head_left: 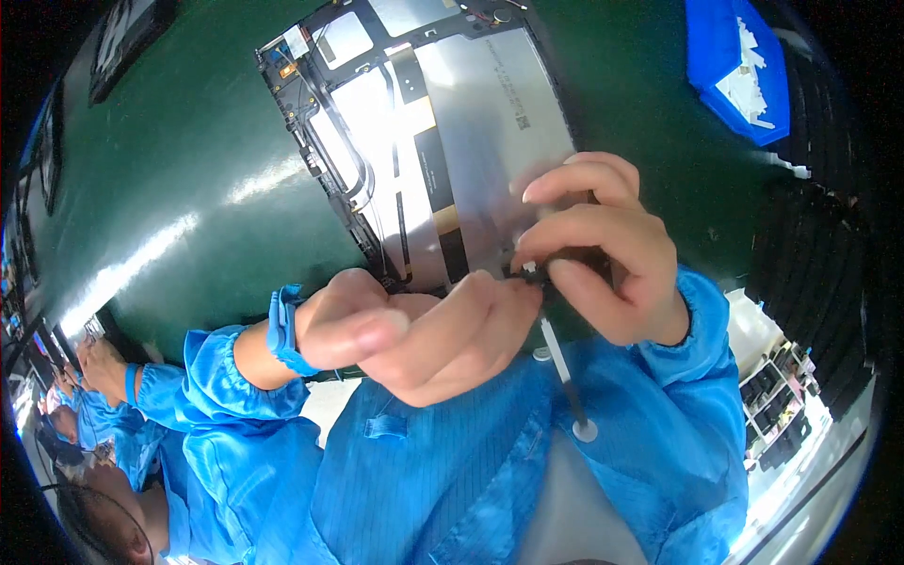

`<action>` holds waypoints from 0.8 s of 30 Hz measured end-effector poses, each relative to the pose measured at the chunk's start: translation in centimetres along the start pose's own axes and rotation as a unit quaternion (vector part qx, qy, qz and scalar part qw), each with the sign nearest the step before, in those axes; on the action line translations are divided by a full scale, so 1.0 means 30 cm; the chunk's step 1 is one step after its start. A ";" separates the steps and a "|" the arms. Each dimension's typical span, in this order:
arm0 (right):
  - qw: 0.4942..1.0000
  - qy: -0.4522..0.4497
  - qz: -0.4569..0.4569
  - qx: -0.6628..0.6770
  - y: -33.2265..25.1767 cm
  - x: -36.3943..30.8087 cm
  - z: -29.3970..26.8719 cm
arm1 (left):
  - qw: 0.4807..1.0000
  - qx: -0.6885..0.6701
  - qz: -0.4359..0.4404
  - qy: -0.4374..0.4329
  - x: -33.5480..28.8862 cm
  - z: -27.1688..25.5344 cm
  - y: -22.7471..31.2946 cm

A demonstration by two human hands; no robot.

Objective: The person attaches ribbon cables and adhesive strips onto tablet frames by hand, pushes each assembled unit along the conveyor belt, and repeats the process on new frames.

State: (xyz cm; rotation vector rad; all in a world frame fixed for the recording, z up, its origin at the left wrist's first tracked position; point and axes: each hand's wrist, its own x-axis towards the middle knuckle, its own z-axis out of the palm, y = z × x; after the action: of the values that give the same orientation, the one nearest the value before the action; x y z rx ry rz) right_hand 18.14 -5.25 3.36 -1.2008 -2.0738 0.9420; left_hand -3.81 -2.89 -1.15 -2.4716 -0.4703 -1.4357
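Silvery metal panel (494,113), one, lying on a green table (235,245) just beyond the grip.
One small dark piece (535,275) sits near its lower edge, pinched between thumb and forefinger of the right hand (650,259); the left hand (428,334) curls beside it, its hold unclear. One pale strip (555,350) shows below; one blue bin (702,56) stands off right.

Green worktop (226,113), white streaks of reflected light (141,259), pale shelving rack (751,414) at lower right.
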 end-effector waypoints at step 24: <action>0.996 -0.068 -0.013 0.048 0.011 -0.053 -0.052 | 0.979 -0.024 0.184 0.090 0.043 0.071 0.023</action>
State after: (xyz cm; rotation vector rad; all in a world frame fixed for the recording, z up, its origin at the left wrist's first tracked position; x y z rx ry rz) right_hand 20.17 -6.09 3.85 -1.0839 -2.1187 1.1248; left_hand -1.26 -2.55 -1.10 -2.2790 0.0581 -1.5034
